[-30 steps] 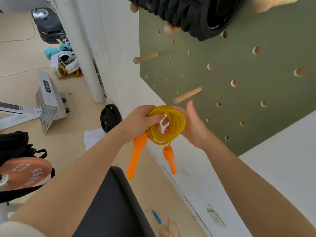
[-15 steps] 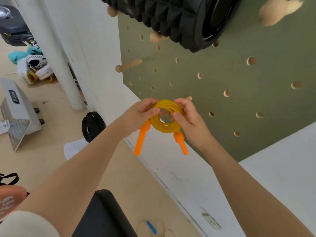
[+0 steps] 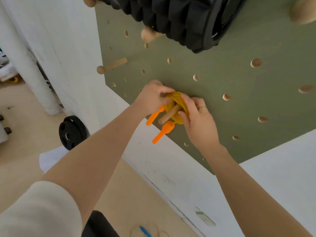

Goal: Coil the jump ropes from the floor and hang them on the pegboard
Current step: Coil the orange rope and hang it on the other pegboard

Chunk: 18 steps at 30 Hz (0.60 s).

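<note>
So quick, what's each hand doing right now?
Left hand: fingers curled round the top of the yellow rope coil, holding it.
Right hand: fingers gripping the same coil, which sits over the wooden peg.

No text, label, brand, number or sign can be read anywhere in the head view. The black weight plate (image 3: 72, 132) leaning at the foot of the wall shows only a pale glint near its hub, too small and blurred to tell whether it is lettering. The white items at the far left edge (image 3: 5, 69) carry dark marks that are likewise too blurred to read.
</note>
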{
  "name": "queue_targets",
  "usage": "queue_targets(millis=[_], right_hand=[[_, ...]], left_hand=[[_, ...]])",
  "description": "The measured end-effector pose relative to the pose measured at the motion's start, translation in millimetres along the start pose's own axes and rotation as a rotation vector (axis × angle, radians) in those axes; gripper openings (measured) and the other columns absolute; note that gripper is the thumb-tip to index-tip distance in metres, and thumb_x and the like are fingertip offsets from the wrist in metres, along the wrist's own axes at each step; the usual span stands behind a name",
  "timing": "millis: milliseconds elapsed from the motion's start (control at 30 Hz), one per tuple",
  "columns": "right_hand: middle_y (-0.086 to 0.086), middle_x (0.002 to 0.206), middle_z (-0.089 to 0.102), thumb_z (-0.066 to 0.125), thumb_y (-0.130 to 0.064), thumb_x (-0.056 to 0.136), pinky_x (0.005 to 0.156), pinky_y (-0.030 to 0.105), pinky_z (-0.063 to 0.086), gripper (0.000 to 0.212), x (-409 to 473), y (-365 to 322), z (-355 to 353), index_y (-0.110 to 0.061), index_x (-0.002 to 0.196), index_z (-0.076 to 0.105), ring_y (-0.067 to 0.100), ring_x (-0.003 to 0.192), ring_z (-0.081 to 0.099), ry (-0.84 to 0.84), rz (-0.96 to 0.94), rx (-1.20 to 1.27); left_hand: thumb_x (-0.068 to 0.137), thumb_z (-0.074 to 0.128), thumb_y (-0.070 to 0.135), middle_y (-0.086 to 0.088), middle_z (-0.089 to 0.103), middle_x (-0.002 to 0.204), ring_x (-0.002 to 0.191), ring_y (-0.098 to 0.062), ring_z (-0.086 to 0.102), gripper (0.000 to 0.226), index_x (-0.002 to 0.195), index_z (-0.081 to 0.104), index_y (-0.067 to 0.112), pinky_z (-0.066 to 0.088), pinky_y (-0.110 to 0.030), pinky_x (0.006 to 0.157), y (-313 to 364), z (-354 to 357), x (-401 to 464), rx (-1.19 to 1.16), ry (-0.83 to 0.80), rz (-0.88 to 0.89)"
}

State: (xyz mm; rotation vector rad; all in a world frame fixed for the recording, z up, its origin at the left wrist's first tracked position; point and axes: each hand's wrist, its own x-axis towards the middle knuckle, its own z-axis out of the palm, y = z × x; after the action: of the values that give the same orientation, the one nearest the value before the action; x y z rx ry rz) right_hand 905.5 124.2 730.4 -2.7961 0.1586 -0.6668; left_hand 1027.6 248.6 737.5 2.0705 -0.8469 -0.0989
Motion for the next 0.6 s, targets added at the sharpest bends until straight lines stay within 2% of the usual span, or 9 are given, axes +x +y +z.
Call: queue_targets(millis=[67,167,267,367,433,500,533,567,600], right_hand=[[0.016,0.119,0.054,0.045,-0.03,0.086,0.071,0.042,0.05,0.044,-4.4,-0.6,5.2,-0.013,0.126,0.054,0.035,0.092,0.054,0.044,0.006,-0.153],[0.014,0.134,0.049,0.04,-0.039,0.083,0.077,0.043,0.047,0.051,-12.1,-1.2,6.9,-0.014,0.126,0.053,0.028,0.106,0.037,0.028,0.007,-0.263],[0.014,0.145,0.035,0.051,-0.033,0.084,0.093,0.047,0.038,0.054,-21.2,-0.2,-2.2,-0.014,0.135,0.045,0.03,0.12,0.03,-0.021,0.004,-0.074],[0.017,0.142,0.038,0.05,-0.025,0.084,0.095,0.051,0.037,0.045,-32.7,-0.6,-17.6,-0.011,0.128,0.051,0.037,0.122,0.036,0.006,-0.025,0.017],[0.018,0.139,0.041,0.041,-0.026,0.083,0.094,0.054,0.04,0.044,-42.1,-1.1,-28.5,-0.009,0.121,0.055,0.041,0.12,0.04,0.002,-0.022,0.058],[0.018,0.137,0.043,0.038,-0.026,0.082,0.091,0.054,0.043,0.044,-55.0,-2.1,-39.2,-0.009,0.117,0.056,0.041,0.118,0.041,-0.01,-0.022,0.088],[0.018,0.136,0.044,0.037,-0.025,0.082,0.09,0.053,0.044,0.043,-63.5,-2.8,-44.5,-0.008,0.116,0.057,0.04,0.118,0.042,-0.019,-0.027,0.097],[0.018,0.135,0.045,0.038,-0.024,0.083,0.089,0.053,0.045,0.04,-73.6,-3.9,-50.2,-0.008,0.114,0.058,0.041,0.117,0.042,-0.026,-0.041,0.102],[0.019,0.133,0.047,0.041,-0.021,0.083,0.088,0.052,0.046,0.035,-83.7,-4.3,-55.2,-0.008,0.11,0.059,0.042,0.116,0.043,-0.034,-0.064,0.109]], left_hand=[[0.078,0.069,0.02,-0.011,0.062,0.098,0.092,-0.021,0.056,0.034,0.111,0.068,0.012,0.042,-0.026,0.086,7.2,6.5,-1.0,-0.031,0.048,-0.074],[0.083,0.065,0.014,-0.009,0.063,0.104,0.084,-0.026,0.059,0.038,0.12,0.057,0.012,0.047,-0.031,0.084,19.1,12.8,-9.1,-0.105,0.042,-0.23],[0.084,0.06,0.013,-0.004,0.057,0.127,0.112,-0.024,0.057,0.051,0.133,0.046,0.015,0.047,-0.034,0.093,27.0,4.6,-24.2,-0.166,-0.009,-0.317],[0.088,0.056,0.013,-0.001,0.045,0.142,0.128,-0.018,0.043,0.053,0.139,0.04,0.017,0.034,-0.029,0.103,37.3,-9.6,-50.0,-0.104,0.025,-0.352],[0.091,0.054,0.011,-0.007,0.051,0.135,0.118,-0.019,0.051,0.047,0.136,0.044,0.013,0.038,-0.024,0.097,50.5,-12.3,-74.3,-0.106,0.062,-0.367],[0.092,0.051,0.004,-0.009,0.061,0.108,0.086,-0.01,0.059,0.036,0.127,0.051,0.005,0.041,-0.011,0.073,63.2,-9.0,-102.9,-0.172,0.089,-0.368],[0.092,0.051,0.002,-0.005,0.059,0.093,0.072,-0.007,0.057,0.03,0.121,0.054,0.004,0.039,-0.008,0.064,68.2,-6.2,-118.7,-0.194,0.088,-0.379],[0.092,0.051,0.003,-0.003,0.058,0.087,0.068,-0.009,0.056,0.024,0.114,0.057,0.006,0.039,-0.009,0.063,71.6,-3.5,-134.5,-0.183,0.079,-0.392],[0.092,0.05,0.006,-0.002,0.06,0.091,0.074,-0.014,0.058,0.02,0.109,0.059,0.01,0.041,-0.014,0.069,74.3,-0.5,-149.9,-0.16,0.056,-0.402]])
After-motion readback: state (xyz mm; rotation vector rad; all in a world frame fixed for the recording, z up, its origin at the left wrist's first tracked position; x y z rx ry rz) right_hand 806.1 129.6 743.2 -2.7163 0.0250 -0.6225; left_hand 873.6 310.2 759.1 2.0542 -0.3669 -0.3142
